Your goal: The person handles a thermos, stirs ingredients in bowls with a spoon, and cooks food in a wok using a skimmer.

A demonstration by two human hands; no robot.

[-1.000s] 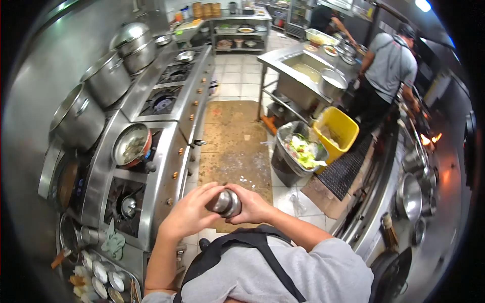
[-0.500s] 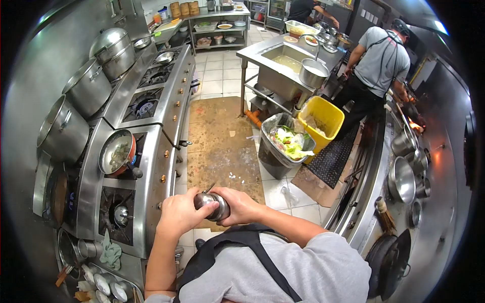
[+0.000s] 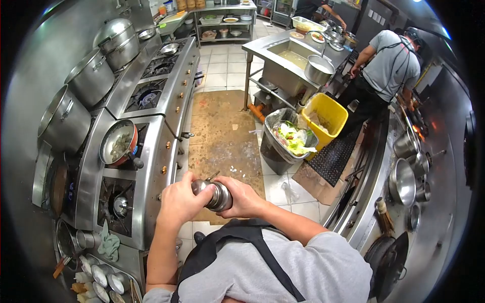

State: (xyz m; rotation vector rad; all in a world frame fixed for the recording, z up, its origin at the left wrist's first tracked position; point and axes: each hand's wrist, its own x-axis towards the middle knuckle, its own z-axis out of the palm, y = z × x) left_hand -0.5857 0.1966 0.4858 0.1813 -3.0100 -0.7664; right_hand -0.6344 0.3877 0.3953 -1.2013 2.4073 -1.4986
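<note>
In front of my chest I hold a small round metal canister [image 3: 218, 198] with a domed top and a thin rod-like handle sticking out. My left hand [image 3: 178, 200] is wrapped round its domed left end, with the thumb across it. My right hand [image 3: 243, 196] grips its right side. The contents are hidden. On the stove to my left sits a frying pan [image 3: 107, 143] with a red-orange outside and a dark handle, holding greyish food pieces [image 3: 121, 146]. Closer to me, a small metal pot [image 3: 121, 206] stands on a burner grate.
Large stockpots [image 3: 63, 123] line the stove's back. Ahead are a cardboard floor mat [image 3: 222, 126], a black bin [image 3: 275, 160] of vegetable scraps, a yellow bin [image 3: 337, 126] and a sink table [image 3: 257, 46]. A co-worker [image 3: 389, 65] stands at the right-hand stove, near flames [image 3: 417, 130].
My view has shifted slightly, so the surroundings sit a little differently. My hands have turned the canister slightly, and more of its metal body shows between them.
</note>
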